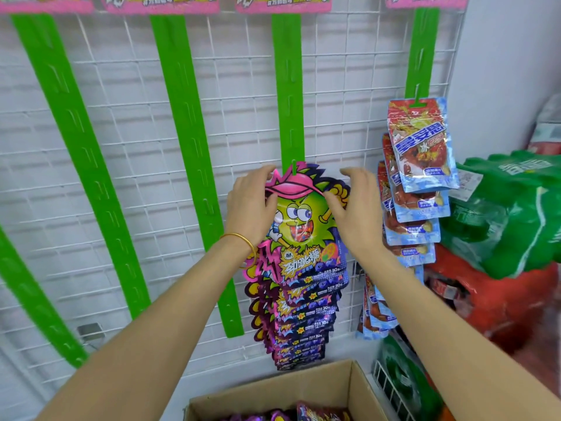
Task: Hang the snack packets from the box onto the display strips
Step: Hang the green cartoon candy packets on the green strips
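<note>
While both grips are up at the green display strip (288,86) in front of me, the point that matters is the hang hole at the top centre of the green-monster snack packet (300,220). It lies between my two grips, level with my fingertips, right at the strip's small hook tab (294,168). Left grip (249,205) pinches the packet's upper left edge, thumb on the front face, fingers curled over behind the pink cap. Right grip (355,208) has its thumb on the upper right edge and its fingers arched over the top corner; whether they touch the back I cannot tell. The grips are equally near the tab, one on each side. Packet's long axis runs vertical, in line with the strip, printed face toward me. The tab's tip shows green in front of the packet's top edge, so I judge the hole is on or nearly on the hook, though I cannot confirm it is seated. Next move, as I read it: settle the packet straight down along the strip, kept level so the hole does not ride off the tab. Below, a stack of hung packets (297,323) of the same kind overlaps down the strip. The cardboard box (273,390) sits open beneath, with more packets (315,416) inside. Red-and-blue packets (422,144) fill the next strip right. The strips to the left (188,147) carry nothing.
</note>
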Demonstrator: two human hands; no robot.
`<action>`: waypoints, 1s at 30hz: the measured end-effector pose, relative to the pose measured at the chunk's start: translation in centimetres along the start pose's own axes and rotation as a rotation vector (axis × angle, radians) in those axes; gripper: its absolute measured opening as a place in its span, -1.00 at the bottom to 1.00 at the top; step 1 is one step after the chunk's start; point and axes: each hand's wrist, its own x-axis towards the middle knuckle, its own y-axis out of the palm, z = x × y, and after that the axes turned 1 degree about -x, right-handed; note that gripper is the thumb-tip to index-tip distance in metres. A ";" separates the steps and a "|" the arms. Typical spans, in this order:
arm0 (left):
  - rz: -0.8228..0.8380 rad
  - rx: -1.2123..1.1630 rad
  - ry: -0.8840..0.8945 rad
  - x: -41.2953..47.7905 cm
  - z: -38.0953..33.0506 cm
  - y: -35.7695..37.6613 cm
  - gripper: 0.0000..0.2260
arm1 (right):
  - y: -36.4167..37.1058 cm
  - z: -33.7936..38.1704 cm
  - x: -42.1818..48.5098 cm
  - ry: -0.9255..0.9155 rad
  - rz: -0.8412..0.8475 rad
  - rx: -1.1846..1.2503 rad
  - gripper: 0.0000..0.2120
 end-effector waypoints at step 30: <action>-0.194 0.024 0.142 -12.7 2.1 1.8 -0.61 | 0.2 -3.1 -18.5 0.620 0.406 0.294 -0.63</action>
